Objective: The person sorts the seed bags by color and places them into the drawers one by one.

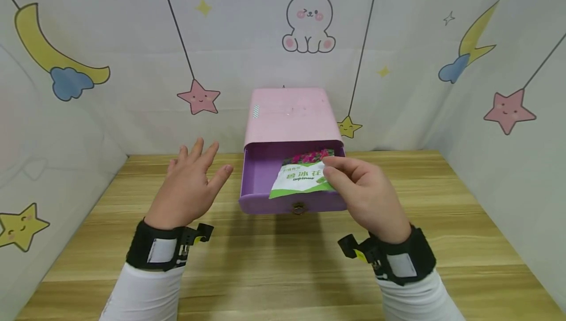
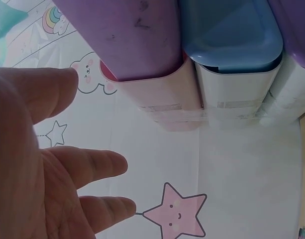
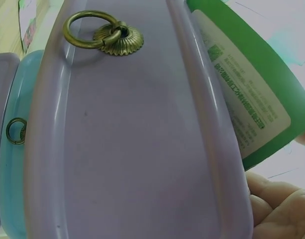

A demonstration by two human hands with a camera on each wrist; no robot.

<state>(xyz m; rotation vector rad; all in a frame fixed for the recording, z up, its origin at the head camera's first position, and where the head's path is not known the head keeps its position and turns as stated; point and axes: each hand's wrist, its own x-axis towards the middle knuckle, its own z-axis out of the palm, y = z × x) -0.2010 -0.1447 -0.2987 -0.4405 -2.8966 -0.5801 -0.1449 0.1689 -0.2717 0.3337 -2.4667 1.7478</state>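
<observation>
My right hand (image 1: 376, 195) pinches the right edge of a seed packet (image 1: 300, 177) between thumb and fingers. White and green, with pink flowers printed along its far end, the packet lies slanted over a pulled-out purple drawer (image 1: 261, 204). In the right wrist view the printed green back of the packet shows above the drawer's edge. A brass ring pull (image 3: 123, 41) hangs on the drawer front. Left of the drawer, my left hand (image 1: 187, 186) hovers with its fingers spread and holds nothing; the left wrist view shows its fingers (image 2: 100, 167) apart from the drawer.
The drawer slides out of a pink cabinet (image 1: 294, 119) against the back wall. Below it in the stack sit a blue drawer (image 2: 232, 35) and another purple drawer (image 2: 296, 30). Wood-grain table (image 1: 265, 281) lies underneath; printed cloth walls (image 1: 132, 114) stand at the back and sides.
</observation>
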